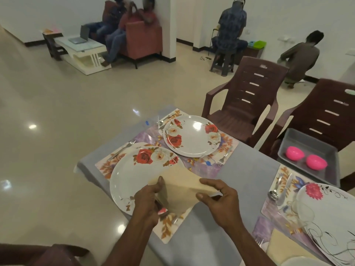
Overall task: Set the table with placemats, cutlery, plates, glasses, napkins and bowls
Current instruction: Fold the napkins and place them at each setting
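Napkin step in hand: beige napkin [180, 191] held over near right edge of rose-patterned plate [138, 175] on near-left placemat [169, 229]. Left hand [148, 204] pinching napkin's left edge, thumb on top, fingers curled beneath; right hand [217, 200] gripping right edge, thumb and forefinger closed on the cloth. Both forearms reaching in from near edge over grey tabletop [249, 169]. Next move, judged: finishing the fold, then laying napkin flat beside plate. Pink bowls [305, 157] in grey tray [326, 175], far right, not yet placed.
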